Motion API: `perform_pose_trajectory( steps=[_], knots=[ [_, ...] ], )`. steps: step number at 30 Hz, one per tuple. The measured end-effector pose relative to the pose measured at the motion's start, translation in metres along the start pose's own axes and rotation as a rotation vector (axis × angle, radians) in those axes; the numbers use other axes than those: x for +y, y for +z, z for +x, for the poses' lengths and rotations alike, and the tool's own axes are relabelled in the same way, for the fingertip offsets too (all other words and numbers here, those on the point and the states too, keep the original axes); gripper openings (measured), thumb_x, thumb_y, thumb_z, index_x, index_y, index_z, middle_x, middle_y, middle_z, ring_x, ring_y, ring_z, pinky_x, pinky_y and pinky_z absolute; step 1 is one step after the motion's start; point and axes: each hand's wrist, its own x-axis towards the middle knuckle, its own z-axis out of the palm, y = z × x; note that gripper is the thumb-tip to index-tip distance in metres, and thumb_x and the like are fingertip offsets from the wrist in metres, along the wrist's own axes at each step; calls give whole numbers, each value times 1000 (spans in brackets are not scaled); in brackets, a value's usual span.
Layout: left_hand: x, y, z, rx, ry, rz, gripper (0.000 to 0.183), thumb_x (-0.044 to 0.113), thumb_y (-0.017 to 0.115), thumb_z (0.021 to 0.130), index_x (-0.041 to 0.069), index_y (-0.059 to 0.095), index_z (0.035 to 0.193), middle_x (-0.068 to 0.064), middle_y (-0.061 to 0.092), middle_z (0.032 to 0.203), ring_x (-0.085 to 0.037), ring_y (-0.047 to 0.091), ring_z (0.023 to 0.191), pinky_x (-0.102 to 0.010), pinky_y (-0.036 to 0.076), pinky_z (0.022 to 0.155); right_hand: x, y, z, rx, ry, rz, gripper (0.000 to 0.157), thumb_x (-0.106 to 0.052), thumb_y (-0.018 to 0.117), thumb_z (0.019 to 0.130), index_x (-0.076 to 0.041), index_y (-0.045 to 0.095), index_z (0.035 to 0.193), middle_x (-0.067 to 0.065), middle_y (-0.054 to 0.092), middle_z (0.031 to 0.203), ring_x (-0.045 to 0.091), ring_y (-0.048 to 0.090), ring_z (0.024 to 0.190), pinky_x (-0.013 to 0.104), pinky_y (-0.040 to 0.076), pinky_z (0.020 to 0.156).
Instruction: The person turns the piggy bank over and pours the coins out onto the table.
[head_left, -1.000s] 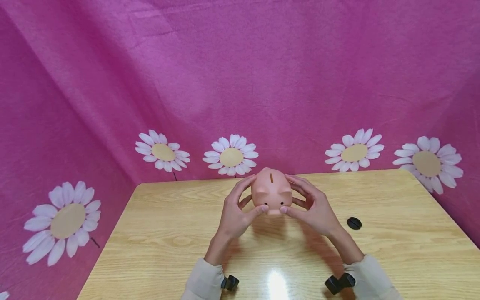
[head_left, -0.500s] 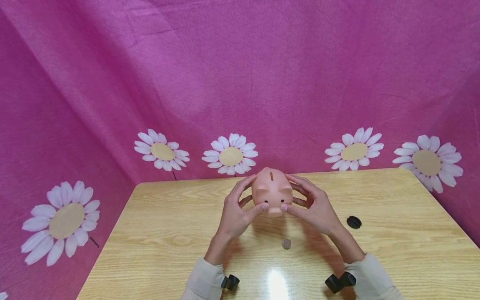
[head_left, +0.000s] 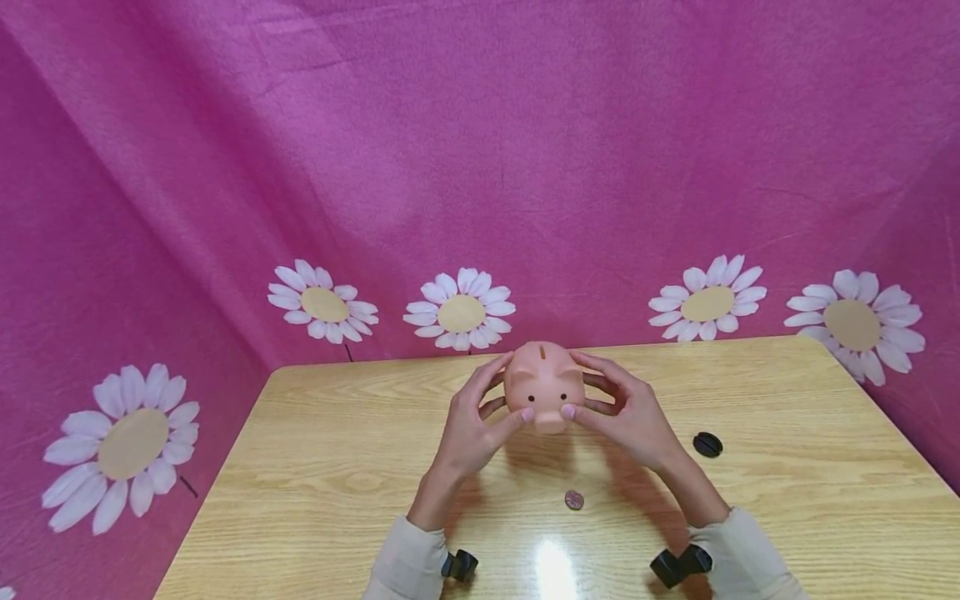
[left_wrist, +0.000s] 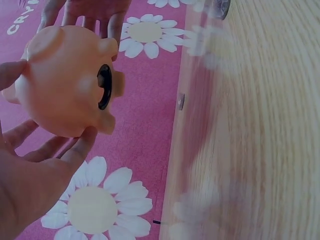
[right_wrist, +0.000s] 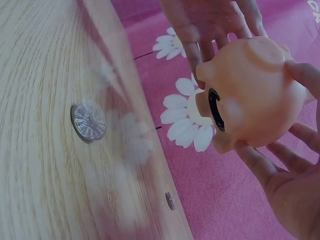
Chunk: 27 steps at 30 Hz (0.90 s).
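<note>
While the left hand and the right hand grip the piggy bank between curled fingers, holding it raised over the counter near the centre of the head view, we judge that its smooth, round sides could slip through if either grip loosened, and a fall might roll it off the back edge. Its black-edged opening, underneath, looks uncovered, so a tilt or shake could send anything inside bouncing away; we can't see whether it holds more. The coin, below centre, could skid if a hand came down on it, and the black plug, at right, could be knocked by a sweep of the right hand. Counting, we have two hands, one piggy bank with one top slot, one plug, and one coin plain in the head view. Both wrist views show a smaller disc by the counter's edge; we can't tell if it's a second coin. Behind, we count five daisies on the magenta backdrop, plus a sliver of a sixth at lower left.
</note>
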Motion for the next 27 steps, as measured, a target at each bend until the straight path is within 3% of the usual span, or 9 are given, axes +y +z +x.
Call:
perform_pose_trajectory(
  steps=[4,11,18,23,27],
  knots=[
    [1,0,0,7,-35,-20,70,19,82,93,14,54,158,-7,59,156,-35,61,139,-41,63,104,0,-3,-1,-24,15,-42,61,-2,76,97,-2,55,154,25,53,158,-1,64,127,24,61,100],
    [-1,1,-1,71,-141,28,59,34,78,97,17,61,151,-12,68,145,-34,71,126,-47,65,99,-1,-6,-2,-52,94,-118,58,-11,74,101,-3,55,155,25,57,155,47,64,133,20,60,96],
    [-4,6,0,65,-256,18,55,42,72,103,11,63,148,-22,72,138,-33,80,106,-51,68,84,-4,-1,-3,-26,214,-173,53,-28,70,106,-7,59,152,23,63,148,43,67,132,24,60,98],
    [-4,7,1,66,-276,31,55,41,72,103,10,63,147,-22,72,137,-33,80,105,-51,69,83,-5,0,-3,-37,242,-177,53,-30,68,107,-6,58,153,25,63,149,45,65,134,41,62,105],
    [-2,6,0,60,-280,41,57,42,72,102,9,63,147,-22,71,138,-34,79,107,-48,69,82,-6,-1,-2,-65,246,-145,52,-28,67,107,-5,56,153,28,60,150,47,64,135,45,62,105]
  ],
)
